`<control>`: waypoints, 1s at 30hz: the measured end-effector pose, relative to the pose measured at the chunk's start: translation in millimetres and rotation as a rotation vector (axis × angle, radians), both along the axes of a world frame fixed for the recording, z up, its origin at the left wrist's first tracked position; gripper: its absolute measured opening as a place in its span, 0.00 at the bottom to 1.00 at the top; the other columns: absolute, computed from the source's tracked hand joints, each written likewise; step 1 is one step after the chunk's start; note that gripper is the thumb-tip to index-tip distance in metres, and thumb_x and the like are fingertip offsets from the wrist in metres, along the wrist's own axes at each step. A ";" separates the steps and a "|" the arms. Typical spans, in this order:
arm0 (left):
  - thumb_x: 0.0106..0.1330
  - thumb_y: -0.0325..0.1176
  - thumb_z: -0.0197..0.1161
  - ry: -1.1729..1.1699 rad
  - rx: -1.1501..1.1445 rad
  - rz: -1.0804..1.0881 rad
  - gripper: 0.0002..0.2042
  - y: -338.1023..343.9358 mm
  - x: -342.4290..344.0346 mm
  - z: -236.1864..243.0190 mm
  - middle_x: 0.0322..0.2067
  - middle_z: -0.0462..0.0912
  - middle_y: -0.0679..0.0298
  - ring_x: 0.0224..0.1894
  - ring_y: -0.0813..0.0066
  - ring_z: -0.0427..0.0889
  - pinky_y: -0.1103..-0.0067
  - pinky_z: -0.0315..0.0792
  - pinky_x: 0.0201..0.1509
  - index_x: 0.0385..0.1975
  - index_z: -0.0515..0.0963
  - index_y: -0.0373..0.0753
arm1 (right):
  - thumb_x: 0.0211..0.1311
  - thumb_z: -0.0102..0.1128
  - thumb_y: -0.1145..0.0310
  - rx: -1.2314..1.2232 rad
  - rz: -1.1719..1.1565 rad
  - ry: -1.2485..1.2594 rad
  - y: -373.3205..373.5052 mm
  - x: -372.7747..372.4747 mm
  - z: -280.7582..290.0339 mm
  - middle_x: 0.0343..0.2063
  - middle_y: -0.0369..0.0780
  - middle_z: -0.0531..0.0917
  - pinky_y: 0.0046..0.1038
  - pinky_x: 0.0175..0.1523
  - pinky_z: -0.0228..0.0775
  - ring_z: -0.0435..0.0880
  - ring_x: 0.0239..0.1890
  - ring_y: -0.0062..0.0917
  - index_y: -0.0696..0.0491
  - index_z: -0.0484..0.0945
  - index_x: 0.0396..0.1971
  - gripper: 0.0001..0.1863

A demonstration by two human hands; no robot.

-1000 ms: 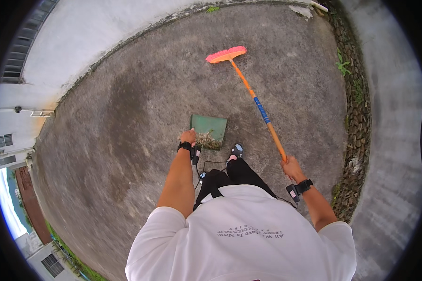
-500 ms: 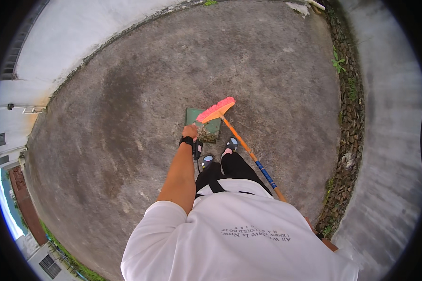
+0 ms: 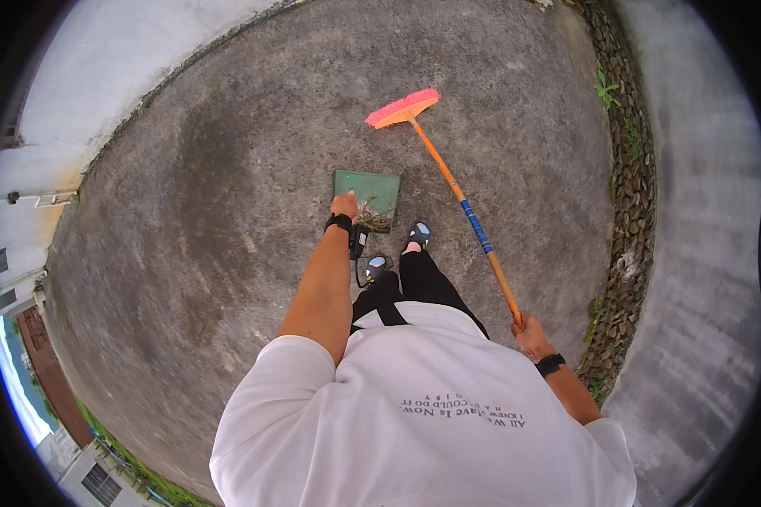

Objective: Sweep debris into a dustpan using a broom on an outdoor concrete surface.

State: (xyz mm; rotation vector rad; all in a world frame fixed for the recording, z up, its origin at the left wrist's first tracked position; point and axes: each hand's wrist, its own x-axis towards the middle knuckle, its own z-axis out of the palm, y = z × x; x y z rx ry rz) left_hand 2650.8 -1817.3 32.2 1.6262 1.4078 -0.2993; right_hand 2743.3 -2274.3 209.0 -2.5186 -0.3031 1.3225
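Head view: grips pink-bristled push broom (image 3: 470, 216) in closed right hand (image 3: 530, 334), extended beyond green dustpan (image 3: 376, 182) on concrete floor (image 3: 254, 220). Has left hand (image 3: 344, 204) over dustpan's left side; cannot tell its hold. Shows plant debris (image 3: 375, 220) already in dustpan; cannot tell remainder.

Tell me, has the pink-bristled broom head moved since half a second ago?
Yes: the broom head moved forward, now nearly level with the leafy green plant.

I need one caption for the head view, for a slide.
Right hand gripping an orange broom, left hand at a green dustpan containing debris.
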 end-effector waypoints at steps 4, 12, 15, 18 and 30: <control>0.59 0.42 0.38 0.079 0.062 -0.138 0.17 25.7 -24.3 -64.4 0.09 0.69 0.61 0.07 0.73 0.64 0.76 0.60 0.13 0.36 0.70 0.37 | 0.41 0.48 0.72 0.021 0.258 -0.117 -20.9 -15.0 -14.7 0.17 0.51 0.73 0.33 0.26 0.64 0.72 0.21 0.42 0.59 0.68 0.22 0.07; 0.61 0.38 0.34 0.248 0.253 -0.634 0.17 22.3 -12.6 -43.5 0.10 0.72 0.61 0.11 0.73 0.71 0.79 0.67 0.16 0.35 0.70 0.36 | 0.40 0.50 0.70 -0.142 0.169 -0.069 -99.1 -102.9 55.9 0.17 0.50 0.73 0.34 0.27 0.65 0.72 0.22 0.43 0.59 0.67 0.22 0.09; 0.61 0.39 0.34 0.176 0.264 -0.628 0.18 29.2 -16.4 -53.5 0.10 0.71 0.62 0.11 0.72 0.71 0.78 0.67 0.15 0.33 0.71 0.35 | 0.40 0.51 0.70 -0.101 0.039 -0.025 -105.8 -135.9 76.3 0.18 0.50 0.73 0.32 0.27 0.65 0.72 0.22 0.43 0.60 0.67 0.22 0.09; 0.61 0.41 0.34 0.251 0.302 -0.644 0.19 36.9 -22.5 -55.0 0.09 0.71 0.62 0.11 0.72 0.71 0.76 0.66 0.15 0.31 0.72 0.34 | 0.41 0.51 0.70 -0.078 -0.005 -0.010 -101.6 -161.9 75.4 0.17 0.49 0.73 0.30 0.26 0.64 0.73 0.21 0.40 0.60 0.67 0.22 0.09; 0.60 0.42 0.36 0.166 0.195 -0.605 0.22 -16.4 -23.5 -20.2 0.19 0.73 0.53 0.21 0.60 0.72 0.67 0.68 0.24 0.18 0.71 0.31 | 0.45 0.47 0.71 -0.021 -0.433 -0.011 -64.7 -232.1 -13.3 0.16 0.46 0.73 0.30 0.25 0.64 0.74 0.21 0.31 0.59 0.67 0.23 0.07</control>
